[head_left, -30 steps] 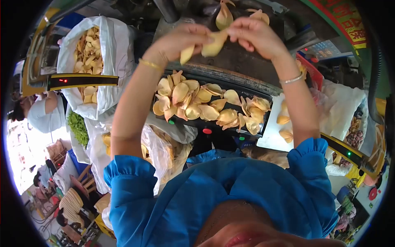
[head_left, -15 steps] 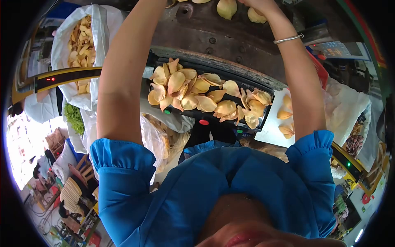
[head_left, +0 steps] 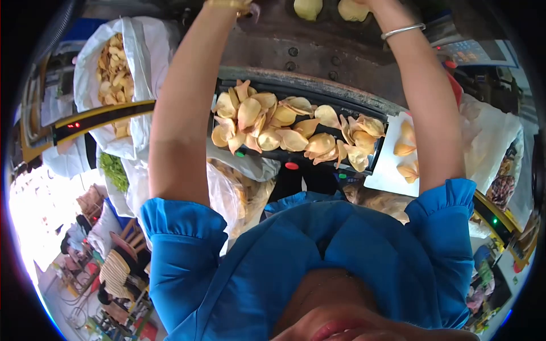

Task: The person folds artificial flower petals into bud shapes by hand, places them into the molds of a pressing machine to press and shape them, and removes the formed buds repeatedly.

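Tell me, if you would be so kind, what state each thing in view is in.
Left hand: beyond the top edge, grip not visible
Right hand: mostly cut off, at a pale piece, grip unclear
Black tray: uncovered, loaded
Petal-like pieces: heaped in the tray
White sack: open, filled
Red display: lit
Green light: lit
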The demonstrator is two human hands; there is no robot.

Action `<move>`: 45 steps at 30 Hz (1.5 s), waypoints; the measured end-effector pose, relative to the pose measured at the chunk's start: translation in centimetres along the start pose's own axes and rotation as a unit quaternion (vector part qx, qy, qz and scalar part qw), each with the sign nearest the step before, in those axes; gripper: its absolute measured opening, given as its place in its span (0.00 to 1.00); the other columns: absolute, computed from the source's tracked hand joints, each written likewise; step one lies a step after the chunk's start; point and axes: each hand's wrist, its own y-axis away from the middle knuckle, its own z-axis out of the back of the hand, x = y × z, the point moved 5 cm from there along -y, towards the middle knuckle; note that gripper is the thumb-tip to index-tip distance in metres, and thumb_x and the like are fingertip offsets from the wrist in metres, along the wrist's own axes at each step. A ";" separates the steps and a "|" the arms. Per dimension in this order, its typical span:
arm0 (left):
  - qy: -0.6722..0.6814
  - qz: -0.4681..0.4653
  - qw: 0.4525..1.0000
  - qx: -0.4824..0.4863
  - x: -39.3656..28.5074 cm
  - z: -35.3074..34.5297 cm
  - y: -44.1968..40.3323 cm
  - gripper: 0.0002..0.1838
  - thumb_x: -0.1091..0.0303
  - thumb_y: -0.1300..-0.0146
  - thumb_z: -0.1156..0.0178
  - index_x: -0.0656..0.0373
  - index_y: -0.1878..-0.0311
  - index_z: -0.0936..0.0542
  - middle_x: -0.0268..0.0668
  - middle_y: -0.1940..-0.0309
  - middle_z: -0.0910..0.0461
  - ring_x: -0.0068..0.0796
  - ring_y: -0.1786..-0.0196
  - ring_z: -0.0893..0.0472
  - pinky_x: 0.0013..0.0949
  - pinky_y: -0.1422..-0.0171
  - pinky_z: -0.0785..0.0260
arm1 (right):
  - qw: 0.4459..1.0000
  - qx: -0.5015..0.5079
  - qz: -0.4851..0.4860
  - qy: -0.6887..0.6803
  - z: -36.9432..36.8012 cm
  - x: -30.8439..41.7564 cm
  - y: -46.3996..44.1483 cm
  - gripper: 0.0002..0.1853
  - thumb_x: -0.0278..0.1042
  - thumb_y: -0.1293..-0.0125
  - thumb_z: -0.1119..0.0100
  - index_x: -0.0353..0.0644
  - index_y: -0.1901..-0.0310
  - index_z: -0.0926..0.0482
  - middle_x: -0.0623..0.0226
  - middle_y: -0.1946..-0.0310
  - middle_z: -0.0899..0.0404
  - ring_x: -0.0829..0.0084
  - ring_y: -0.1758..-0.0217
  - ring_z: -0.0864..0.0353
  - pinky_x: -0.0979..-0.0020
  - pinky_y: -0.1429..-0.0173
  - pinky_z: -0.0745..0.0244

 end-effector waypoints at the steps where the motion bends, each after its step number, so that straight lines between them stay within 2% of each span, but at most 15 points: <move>1: -0.068 -0.033 0.989 -0.125 0.0 0.2 0.9 0.09 0.69 0.43 0.38 0.67 0.66 0.18 0.40 0.74 0.23 0.38 0.76 0.27 0.37 0.66 0.32 | 0.999 -0.008 0.025 0.036 0.3 0.4 0.2 0.10 0.29 0.36 0.50 0.34 0.72 0.22 0.63 0.80 0.24 0.68 0.84 0.31 0.66 0.75 0.34; 2: -0.136 -0.062 0.957 -0.250 -0.7 1.4 1.6 0.10 0.70 0.43 0.38 0.67 0.62 0.17 0.39 0.71 0.22 0.37 0.75 0.26 0.37 0.66 0.31 | 0.996 -0.014 0.052 0.073 0.5 0.9 0.1 0.10 0.29 0.36 0.49 0.34 0.71 0.22 0.63 0.80 0.24 0.68 0.84 0.31 0.66 0.75 0.34; 3: -0.141 -0.068 0.955 -0.252 -0.7 1.7 1.5 0.10 0.70 0.43 0.38 0.67 0.62 0.17 0.39 0.71 0.22 0.37 0.75 0.26 0.37 0.66 0.31 | 0.996 -0.018 0.058 0.070 0.3 0.6 -0.3 0.10 0.29 0.36 0.49 0.34 0.71 0.22 0.63 0.80 0.24 0.68 0.84 0.31 0.66 0.75 0.34; 7: -0.034 0.265 0.963 0.044 0.7 -0.9 3.1 0.10 0.73 0.41 0.38 0.67 0.58 0.18 0.40 0.64 0.22 0.35 0.72 0.24 0.33 0.65 0.31 | 0.941 -0.160 0.251 0.163 0.3 -1.9 -1.3 0.09 0.29 0.36 0.49 0.33 0.68 0.22 0.62 0.81 0.24 0.69 0.86 0.32 0.68 0.78 0.36; 13: -0.004 0.245 0.964 0.102 -1.8 -0.1 3.4 0.08 0.74 0.40 0.38 0.68 0.60 0.18 0.39 0.63 0.22 0.33 0.70 0.23 0.31 0.64 0.31 | 0.942 -0.037 0.289 -0.163 1.5 -1.3 1.1 0.07 0.28 0.36 0.47 0.35 0.65 0.22 0.63 0.79 0.23 0.69 0.84 0.30 0.69 0.76 0.36; 17: -0.079 0.096 0.987 0.105 -0.5 -2.1 2.5 0.07 0.75 0.40 0.38 0.67 0.61 0.17 0.39 0.63 0.21 0.32 0.70 0.23 0.30 0.65 0.31 | 0.781 0.253 0.407 -0.400 -0.2 -7.4 -6.7 0.06 0.27 0.35 0.47 0.35 0.61 0.22 0.65 0.77 0.22 0.70 0.81 0.28 0.70 0.74 0.35; 18: -0.079 0.094 0.987 0.102 -0.6 -2.0 2.3 0.07 0.75 0.40 0.38 0.67 0.61 0.17 0.39 0.63 0.21 0.32 0.70 0.23 0.30 0.65 0.31 | 0.781 0.253 0.409 -0.398 0.4 -8.1 -6.8 0.06 0.27 0.35 0.47 0.35 0.61 0.22 0.65 0.77 0.22 0.70 0.81 0.28 0.70 0.74 0.35; 20: -0.072 0.108 0.987 0.093 -0.6 -1.9 2.4 0.07 0.75 0.40 0.38 0.67 0.60 0.17 0.39 0.63 0.21 0.33 0.69 0.23 0.30 0.64 0.31 | 0.877 0.136 0.421 -0.190 1.4 -9.8 -7.2 0.07 0.27 0.35 0.47 0.35 0.60 0.22 0.65 0.76 0.22 0.70 0.80 0.27 0.70 0.73 0.34; 22: -0.069 0.123 0.986 0.088 -0.5 -1.7 2.8 0.07 0.75 0.40 0.38 0.67 0.60 0.17 0.40 0.62 0.20 0.34 0.68 0.22 0.31 0.63 0.31 | 0.913 0.010 0.407 0.027 1.9 -11.4 -7.8 0.07 0.27 0.35 0.47 0.35 0.58 0.22 0.65 0.75 0.21 0.71 0.78 0.26 0.70 0.72 0.33; 28: -0.054 0.155 0.984 0.075 -1.4 -1.7 3.2 0.07 0.76 0.40 0.39 0.67 0.59 0.17 0.40 0.60 0.20 0.37 0.66 0.21 0.31 0.61 0.30 | 0.898 -0.032 0.439 0.002 0.2 -18.4 -14.4 0.09 0.26 0.35 0.47 0.36 0.56 0.21 0.64 0.71 0.20 0.70 0.76 0.25 0.70 0.70 0.33; 32: -0.045 0.176 0.981 0.074 -2.0 -1.9 3.6 0.08 0.76 0.40 0.40 0.66 0.59 0.17 0.41 0.58 0.19 0.38 0.64 0.21 0.31 0.60 0.29 | 0.733 -0.240 0.482 0.416 -1.6 -11.8 -10.0 0.10 0.25 0.37 0.47 0.37 0.55 0.20 0.63 0.67 0.19 0.67 0.73 0.24 0.69 0.67 0.32; 38: -0.047 0.187 0.980 0.056 -2.4 -0.8 2.3 0.08 0.76 0.39 0.41 0.66 0.58 0.17 0.41 0.56 0.18 0.40 0.62 0.20 0.31 0.59 0.28 | 0.853 -0.179 0.329 0.363 -1.2 -4.0 -3.0 0.08 0.28 0.37 0.45 0.39 0.58 0.19 0.64 0.64 0.19 0.64 0.70 0.23 0.68 0.65 0.30; 42: -0.102 -0.049 0.994 -0.007 -3.2 -1.3 2.4 0.10 0.75 0.38 0.42 0.67 0.56 0.18 0.42 0.55 0.18 0.41 0.60 0.19 0.32 0.56 0.28 | 0.926 -0.121 0.190 0.303 -0.9 -0.5 0.1 0.07 0.30 0.37 0.44 0.41 0.60 0.19 0.64 0.62 0.19 0.62 0.67 0.22 0.66 0.64 0.28; 44: -0.101 -0.060 0.990 -0.082 -3.5 0.2 3.3 0.10 0.74 0.38 0.41 0.67 0.56 0.18 0.40 0.59 0.18 0.35 0.65 0.22 0.28 0.61 0.30 | 0.905 -0.118 0.231 0.336 -1.0 -1.3 -0.4 0.05 0.32 0.38 0.42 0.43 0.63 0.19 0.66 0.62 0.19 0.64 0.65 0.21 0.68 0.65 0.27; 45: -0.098 -0.067 0.981 -0.156 -4.1 1.7 4.3 0.10 0.73 0.39 0.39 0.67 0.55 0.19 0.39 0.63 0.18 0.29 0.70 0.24 0.24 0.67 0.33 | 0.806 -0.300 0.334 0.386 -0.3 -0.6 3.5 0.09 0.30 0.35 0.41 0.35 0.57 0.20 0.67 0.69 0.19 0.79 0.76 0.28 0.80 0.74 0.34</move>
